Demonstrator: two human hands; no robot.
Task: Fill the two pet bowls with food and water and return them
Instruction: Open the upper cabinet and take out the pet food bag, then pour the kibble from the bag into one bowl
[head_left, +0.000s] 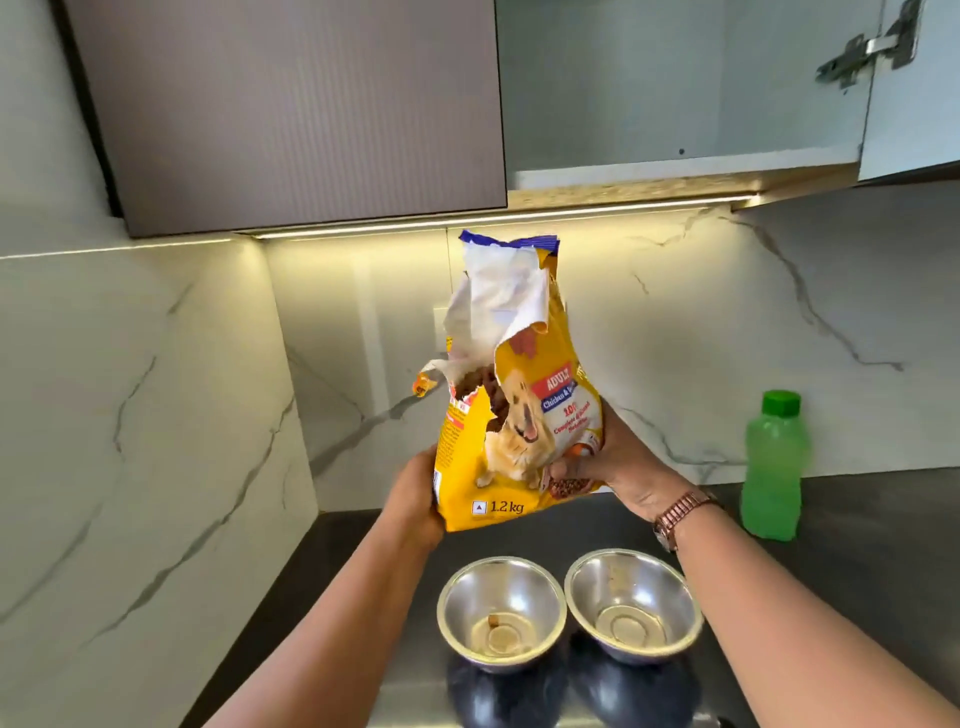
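I hold a yellow dog food bag (511, 415) upright in the air above the counter. Its top is torn open, and brown kibble shows through the tear. My left hand (415, 499) grips its lower left side. My right hand (618, 467), with a watch on the wrist, grips its lower right side. Below the bag, two steel bowls stand side by side on the dark counter. The left bowl (501, 608) has a piece or two of kibble at its bottom. The right bowl (634, 605) looks empty.
A green plastic bottle (774, 467) with a green cap stands at the right against the marble backsplash. An upper cabinet is open at top right, its door (914, 88) swung outward. A marble wall (130, 415) closes the left side.
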